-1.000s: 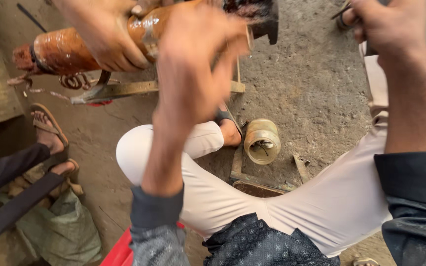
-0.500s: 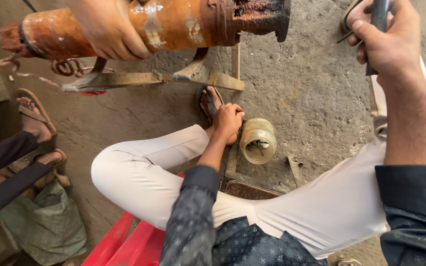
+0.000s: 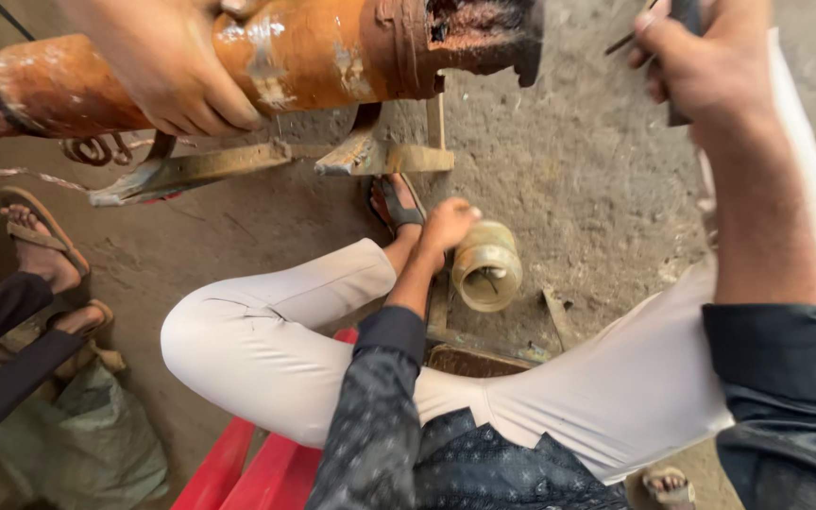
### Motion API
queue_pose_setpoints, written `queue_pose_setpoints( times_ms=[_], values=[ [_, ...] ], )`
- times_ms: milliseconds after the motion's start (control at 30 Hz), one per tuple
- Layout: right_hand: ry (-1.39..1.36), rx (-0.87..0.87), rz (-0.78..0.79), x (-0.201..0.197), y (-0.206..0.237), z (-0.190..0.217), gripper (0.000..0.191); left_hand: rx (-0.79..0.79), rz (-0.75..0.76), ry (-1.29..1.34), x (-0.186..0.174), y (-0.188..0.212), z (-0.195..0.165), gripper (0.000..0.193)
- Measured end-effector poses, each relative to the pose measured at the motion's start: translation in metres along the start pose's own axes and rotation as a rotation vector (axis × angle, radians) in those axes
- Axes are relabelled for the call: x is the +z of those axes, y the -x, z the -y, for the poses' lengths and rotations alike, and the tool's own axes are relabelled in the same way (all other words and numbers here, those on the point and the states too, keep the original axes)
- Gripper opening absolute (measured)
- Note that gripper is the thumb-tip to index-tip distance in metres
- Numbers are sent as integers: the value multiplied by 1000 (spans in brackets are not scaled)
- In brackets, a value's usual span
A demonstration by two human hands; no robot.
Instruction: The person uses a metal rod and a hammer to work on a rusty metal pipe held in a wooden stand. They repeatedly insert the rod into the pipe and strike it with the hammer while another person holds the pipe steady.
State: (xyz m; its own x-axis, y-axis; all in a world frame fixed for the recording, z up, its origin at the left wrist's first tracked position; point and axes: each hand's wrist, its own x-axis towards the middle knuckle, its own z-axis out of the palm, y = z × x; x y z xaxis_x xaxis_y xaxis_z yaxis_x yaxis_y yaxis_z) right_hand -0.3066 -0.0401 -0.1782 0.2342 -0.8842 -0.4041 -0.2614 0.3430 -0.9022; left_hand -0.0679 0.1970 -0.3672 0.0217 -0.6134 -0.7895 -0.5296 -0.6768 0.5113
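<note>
My left hand point(image 3: 446, 225) reaches down past my knee, its fingers curled on the far rim of a short brass cylinder fitting point(image 3: 488, 269) that lies on the dirt floor. At the top right, my right hand point(image 3: 701, 66) is raised and closed around a dark tool handle point(image 3: 682, 57); the tool's end is out of frame. A thick rusty orange pipe point(image 3: 332, 47) runs across the top, resting on a metal stand point(image 3: 238, 165). Another person's hand point(image 3: 172, 66) presses on the pipe.
I sit on a red stool point(image 3: 238, 463) in white trousers, my sandalled foot point(image 3: 397, 203) beside the fitting. Another person's sandalled feet point(image 3: 40, 246) are at the left, with a green sack point(image 3: 96, 444) below them. A flat metal piece point(image 3: 559, 316) lies on the floor.
My left hand dropped from in front of the camera down to the brass fitting and now stays there. My right hand remains raised with the tool.
</note>
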Motion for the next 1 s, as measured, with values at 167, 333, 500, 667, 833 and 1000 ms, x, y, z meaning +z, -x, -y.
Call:
queue_pose_setpoints(
  times_ms=[167, 333, 500, 667, 833, 1000],
  values=[
    [-107, -57, -28, 0, 17, -2, 22, 331, 286, -330, 18, 45, -33, 73],
    [-252, -57, -15, -3, 57, -3, 27, 253, 36, -463, 38, 104, -39, 72],
    [-314, -27, -25, -11, 79, -16, 27, 373, 49, -441, 54, 125, -38, 62],
    [-589, -66, 77, -18, 83, -14, 34, 308, 96, -482, 59, 133, -47, 63],
    [-643, -62, 81, -16, 78, -1, 44, 195, 177, -515, 47, 137, -56, 79],
    [-658, 16, 70, -5, 73, -1, 41, 235, 114, -399, 42, 137, -59, 73]
  ],
)
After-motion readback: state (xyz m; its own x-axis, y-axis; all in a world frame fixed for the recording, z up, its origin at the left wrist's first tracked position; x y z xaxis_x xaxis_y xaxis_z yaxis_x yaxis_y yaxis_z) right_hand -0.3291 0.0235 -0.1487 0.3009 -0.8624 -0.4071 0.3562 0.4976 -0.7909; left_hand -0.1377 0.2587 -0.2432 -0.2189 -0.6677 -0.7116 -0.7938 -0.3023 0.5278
